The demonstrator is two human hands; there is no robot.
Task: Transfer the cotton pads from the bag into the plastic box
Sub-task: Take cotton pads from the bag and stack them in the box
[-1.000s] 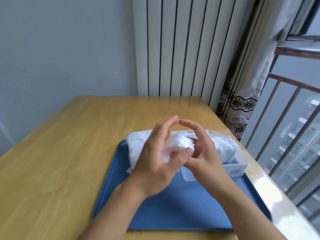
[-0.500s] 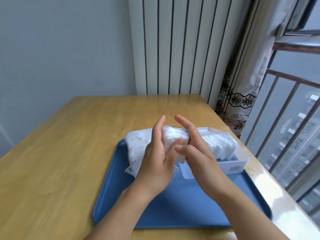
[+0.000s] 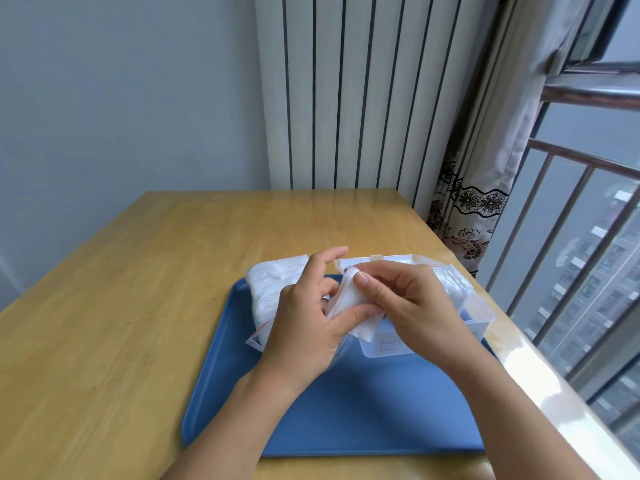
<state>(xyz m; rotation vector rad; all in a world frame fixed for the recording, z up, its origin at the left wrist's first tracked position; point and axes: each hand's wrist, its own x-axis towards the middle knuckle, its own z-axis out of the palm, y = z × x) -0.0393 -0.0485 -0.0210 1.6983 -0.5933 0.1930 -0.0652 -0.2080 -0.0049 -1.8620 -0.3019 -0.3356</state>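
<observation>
Hands are both pinching one small stack of white cotton pads (image 3: 349, 301) right over the blue plastic tray (image 3: 363, 410). Left hand (image 3: 304, 327) has its thumb under the stack, fingers curled behind it; right hand (image 3: 412, 306) clamps it from the other side with the thumb on top. Stack sits just at the near-left corner of the clear plastic box (image 3: 478, 317), which already has pads in its far end. Clear plastic bag (image 3: 273, 289) of pads lies on the tray behind the left hand. Everything's on a wooden table (image 3: 138, 289).
</observation>
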